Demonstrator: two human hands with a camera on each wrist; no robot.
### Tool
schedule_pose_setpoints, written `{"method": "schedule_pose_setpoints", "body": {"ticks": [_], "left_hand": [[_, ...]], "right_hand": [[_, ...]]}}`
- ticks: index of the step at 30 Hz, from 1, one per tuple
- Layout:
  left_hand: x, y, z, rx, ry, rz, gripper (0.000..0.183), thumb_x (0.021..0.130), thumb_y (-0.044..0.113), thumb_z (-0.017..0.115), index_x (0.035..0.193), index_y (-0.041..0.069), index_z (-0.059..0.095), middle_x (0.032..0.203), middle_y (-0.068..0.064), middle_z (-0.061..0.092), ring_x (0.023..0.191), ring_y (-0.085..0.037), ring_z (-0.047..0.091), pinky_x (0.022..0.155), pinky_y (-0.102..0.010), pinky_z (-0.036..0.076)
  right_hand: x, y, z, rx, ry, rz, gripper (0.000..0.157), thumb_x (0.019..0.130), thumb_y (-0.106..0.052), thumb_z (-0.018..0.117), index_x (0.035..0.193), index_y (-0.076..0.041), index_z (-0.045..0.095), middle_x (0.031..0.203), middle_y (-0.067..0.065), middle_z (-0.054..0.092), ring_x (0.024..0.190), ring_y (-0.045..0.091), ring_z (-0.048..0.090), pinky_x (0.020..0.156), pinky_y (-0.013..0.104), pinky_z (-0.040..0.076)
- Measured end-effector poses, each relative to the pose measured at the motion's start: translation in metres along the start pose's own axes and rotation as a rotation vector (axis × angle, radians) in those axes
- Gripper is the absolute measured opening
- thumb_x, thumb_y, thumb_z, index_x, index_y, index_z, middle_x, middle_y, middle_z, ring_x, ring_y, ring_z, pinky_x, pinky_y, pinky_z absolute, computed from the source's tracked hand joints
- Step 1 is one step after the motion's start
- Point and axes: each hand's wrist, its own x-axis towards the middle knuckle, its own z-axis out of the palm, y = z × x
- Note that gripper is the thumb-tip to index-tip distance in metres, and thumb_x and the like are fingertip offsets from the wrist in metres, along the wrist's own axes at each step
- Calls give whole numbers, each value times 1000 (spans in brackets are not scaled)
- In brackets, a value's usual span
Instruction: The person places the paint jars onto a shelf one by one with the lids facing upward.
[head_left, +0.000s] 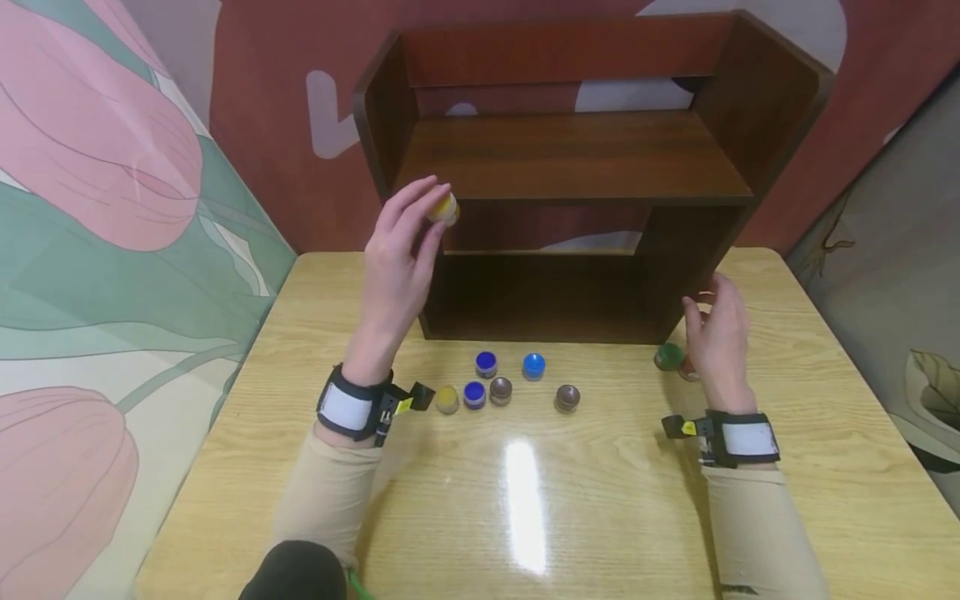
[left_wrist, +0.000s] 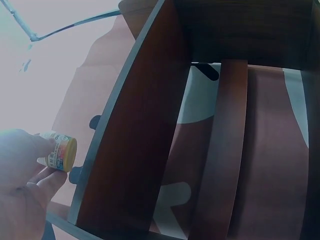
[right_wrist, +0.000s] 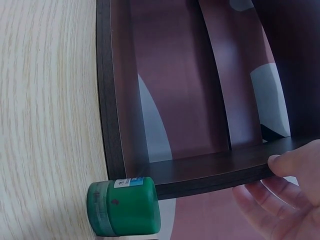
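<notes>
My left hand [head_left: 399, 250] is raised at the left front edge of the dark brown shelf [head_left: 577, 158], pinching a small paint jar [head_left: 446, 209] with a yellow lid between thumb and fingers. In the left wrist view this jar [left_wrist: 62, 152] shows a printed label and sits just left of the shelf's side panel. My right hand [head_left: 722, 342] holds the shelf's right side panel; in the right wrist view the thumb lies on its front edge and the fingers are on the outer side. Close by stands a green paint jar [right_wrist: 125, 207], with a reddish jar [head_left: 687, 370] partly hidden behind the hand.
In front of the shelf on the wooden table [head_left: 600, 500] stand several small jars: a yellow one [head_left: 447, 399], dark blue ones [head_left: 486, 363], a light blue one [head_left: 534, 366] and brown ones [head_left: 567, 398]. A patterned wall covering [head_left: 262, 125] stands behind.
</notes>
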Motion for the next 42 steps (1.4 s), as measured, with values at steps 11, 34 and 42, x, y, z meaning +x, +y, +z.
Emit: {"method": "schedule_pose_setpoints", "body": {"ticks": [11, 34, 42], "left_hand": [[12, -5, 1, 52, 12, 66, 34, 100, 11, 57, 134, 6, 61, 142, -14, 56, 134, -24, 53, 114, -31, 44], [31, -12, 7, 67, -38, 64, 37, 101, 12, 55, 137, 6, 59, 144, -14, 54, 136, -24, 52, 115, -30, 42], [35, -13, 10, 73, -43, 46, 37, 101, 12, 55, 138, 7, 58, 145, -13, 54, 137, -23, 51, 115, -29, 41]], "right_hand": [[0, 0, 1, -16, -5, -6, 45, 102, -13, 54, 144, -5, 42, 135, 22, 54, 119, 38, 57, 94, 55, 52], [-2, 0, 1, -28, 3, -10, 45, 101, -12, 55, 143, -5, 44, 133, 22, 56, 117, 37, 59, 92, 55, 53], [-2, 0, 1, -30, 8, -18, 44, 101, -12, 56, 143, -4, 44, 133, 22, 56, 117, 37, 59, 92, 56, 53]]}}
